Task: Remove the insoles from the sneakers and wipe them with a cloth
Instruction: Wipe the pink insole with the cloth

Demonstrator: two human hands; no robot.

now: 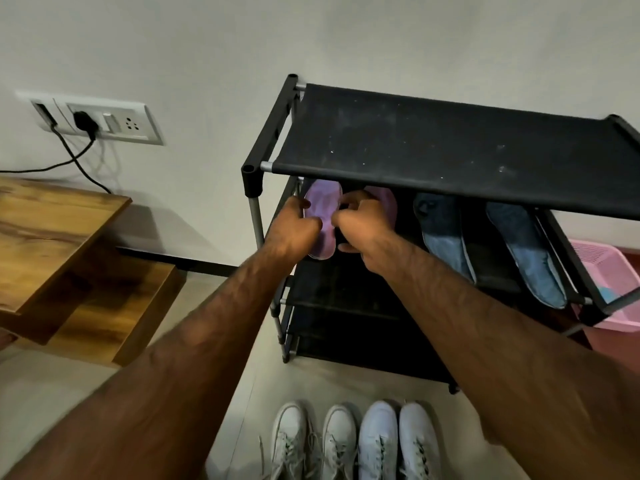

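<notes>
Both hands reach under the top tier of the black shoe rack point(450, 133). Left hand point(294, 230) curls its fingers on the edge of a purple insole point(322, 216) lying on the second shelf; right hand point(363, 226) is at the same insole's other edge, thumb and fingers bent, contact probable but not certain. A second purple insole point(386, 202) sits just beside, two blue insoles point(446, 237) further right. Two pairs of white sneakers point(353, 441) stand on the floor below. No cloth is clearly visible. Risk: the shelf fabric sags, so tugging one insole could slide its neighbour off the front edge.
</notes>
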